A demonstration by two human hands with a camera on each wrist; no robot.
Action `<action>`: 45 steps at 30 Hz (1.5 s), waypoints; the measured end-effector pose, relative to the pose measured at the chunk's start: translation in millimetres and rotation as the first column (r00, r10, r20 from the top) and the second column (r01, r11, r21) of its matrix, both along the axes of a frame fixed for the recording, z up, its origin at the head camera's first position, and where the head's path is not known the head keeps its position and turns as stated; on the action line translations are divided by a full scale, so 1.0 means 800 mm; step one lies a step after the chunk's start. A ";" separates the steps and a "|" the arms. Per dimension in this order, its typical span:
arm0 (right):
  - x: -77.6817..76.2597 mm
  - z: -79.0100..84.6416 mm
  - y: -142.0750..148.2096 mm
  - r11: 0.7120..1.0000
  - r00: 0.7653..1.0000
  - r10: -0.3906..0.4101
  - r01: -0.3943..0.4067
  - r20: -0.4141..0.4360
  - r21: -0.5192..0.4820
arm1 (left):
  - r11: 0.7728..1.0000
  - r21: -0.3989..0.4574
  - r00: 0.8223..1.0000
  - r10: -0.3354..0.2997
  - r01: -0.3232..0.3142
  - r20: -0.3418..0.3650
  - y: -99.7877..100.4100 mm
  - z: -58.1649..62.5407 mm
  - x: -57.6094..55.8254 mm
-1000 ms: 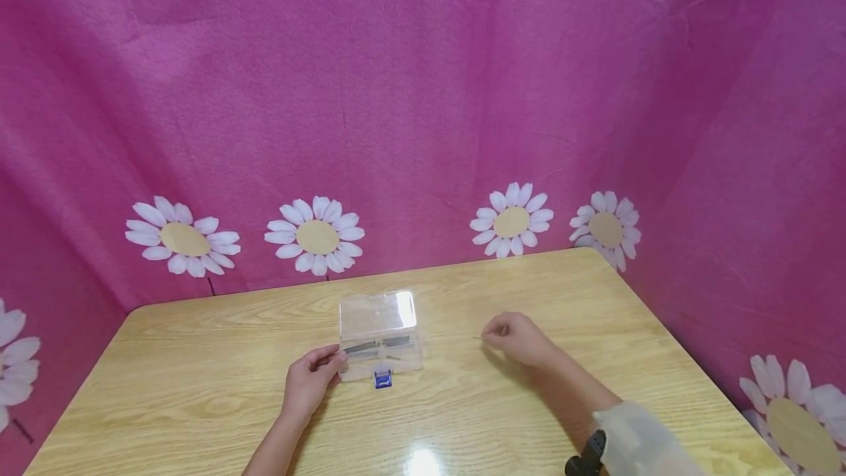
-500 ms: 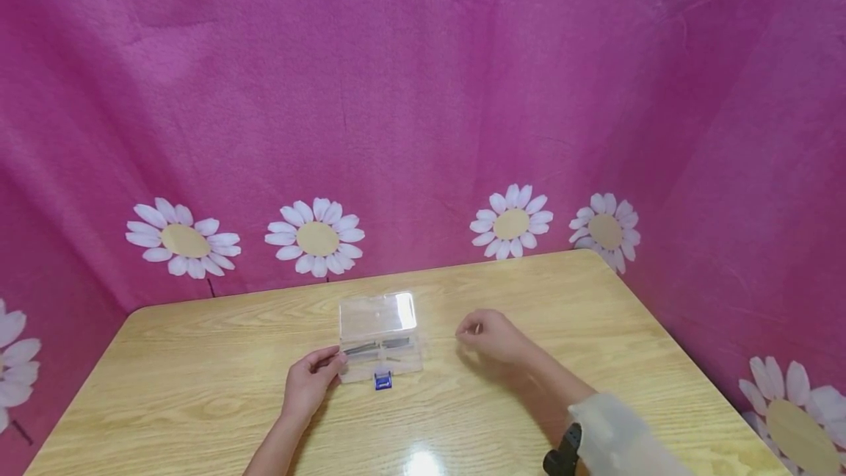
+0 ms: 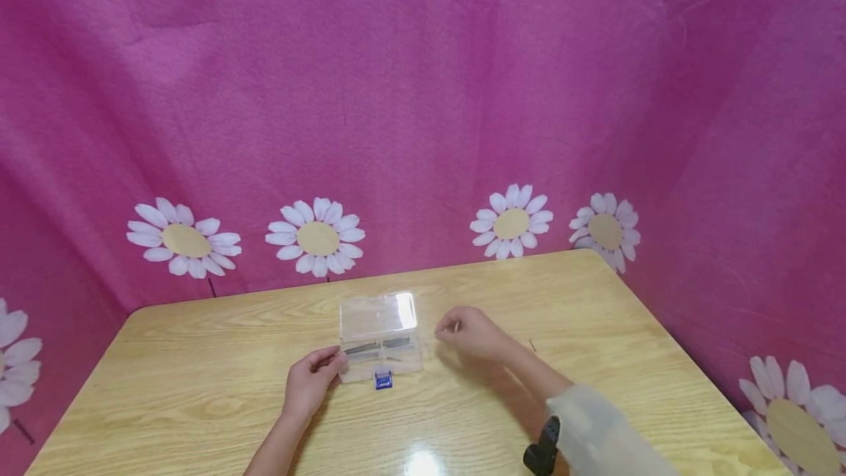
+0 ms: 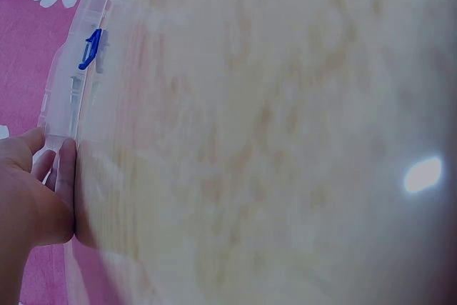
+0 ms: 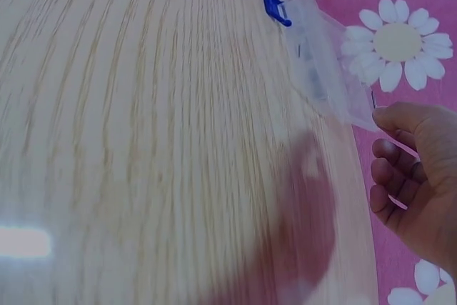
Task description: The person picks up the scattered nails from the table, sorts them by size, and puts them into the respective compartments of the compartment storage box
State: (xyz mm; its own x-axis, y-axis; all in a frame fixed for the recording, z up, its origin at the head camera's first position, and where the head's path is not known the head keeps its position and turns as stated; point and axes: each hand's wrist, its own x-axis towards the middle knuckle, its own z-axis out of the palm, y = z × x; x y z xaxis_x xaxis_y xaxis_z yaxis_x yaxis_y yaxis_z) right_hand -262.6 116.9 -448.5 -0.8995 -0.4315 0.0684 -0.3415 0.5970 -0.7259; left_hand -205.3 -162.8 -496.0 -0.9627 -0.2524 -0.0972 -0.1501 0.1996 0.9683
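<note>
A clear plastic box (image 3: 399, 366) stands on the table with its lid (image 3: 377, 316) raised at the back and a blue latch (image 3: 383, 380) in front. Thin dark metal nails (image 3: 360, 349) lie in its compartments. My left hand (image 3: 309, 386) holds the box's left end between thumb and fingers. Just off the box's right side, my right hand (image 3: 471, 332) pinches a thin dark nail (image 5: 373, 98) between thumb and forefinger, its other fingers curled. The held nail is too small to tell in the head view.
Another thin dark nail (image 3: 532, 345) lies on the wooden table (image 3: 198, 380) beyond my right forearm. A pink curtain (image 3: 423, 94) with daisies hangs close behind the table and along its sides. Light glares off the front of the tabletop.
My right hand has moved left towards the box, uncovering the nail on the table. My left hand and the box have stayed in place.
</note>
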 end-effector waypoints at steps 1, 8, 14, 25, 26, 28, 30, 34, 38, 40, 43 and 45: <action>0.000 0.000 -0.003 1.000 1.000 0.004 -0.004 -0.005 -0.001 | 1.000 0.000 1.000 0.001 -0.001 -0.001 0.000 0.000 0.000; 0.001 -0.002 -0.024 0.996 0.997 0.082 -0.082 0.011 -0.031 | 1.000 -0.012 1.000 -0.002 0.002 -0.004 0.000 0.000 0.000; 0.003 -0.005 -0.042 0.991 0.992 0.128 -0.128 -0.008 -0.029 | 1.000 -0.007 1.000 -0.006 0.006 -0.001 0.000 0.000 -0.001; 0.011 -0.010 -0.061 0.990 0.987 0.129 -0.123 0.094 -0.072 | 1.000 -0.004 1.000 -0.001 0.001 0.006 0.000 -0.001 -0.001; 0.010 -0.010 -0.062 0.990 0.987 0.133 -0.128 0.085 -0.062 | 1.000 -0.004 1.000 -0.001 0.002 0.007 0.000 -0.001 -0.001; 0.009 -0.011 -0.063 0.990 0.989 0.135 -0.134 0.063 -0.034 | 1.000 0.001 1.000 0.000 0.000 0.005 0.000 -0.001 -0.001; 0.008 -0.012 -0.063 0.990 0.988 0.141 -0.139 0.060 -0.030 | 1.000 0.001 1.000 -0.001 0.001 0.003 -0.001 -0.001 -0.001; 0.007 -0.013 -0.064 0.990 0.988 0.143 -0.142 0.062 -0.020 | 1.000 -0.002 1.000 0.004 -0.004 0.001 -0.001 -0.002 -0.001; 0.005 -0.015 -0.065 0.990 0.989 0.143 -0.143 0.050 0.004 | 1.000 -0.007 1.000 0.006 -0.006 0.001 -0.001 -0.002 -0.002; 0.005 -0.017 -0.065 0.989 0.989 0.144 -0.145 0.039 0.013 | 1.000 -0.008 1.000 0.006 -0.006 -0.001 -0.001 -0.002 -0.002; 0.004 -0.018 -0.065 0.990 0.989 0.141 -0.142 0.039 0.018 | 1.000 -0.008 1.000 0.004 -0.004 -0.004 -0.001 -0.003 -0.002; 0.005 -0.017 -0.065 0.990 0.990 0.139 -0.140 0.036 0.024 | 1.000 -0.006 1.000 0.003 -0.003 -0.003 -0.001 -0.003 -0.002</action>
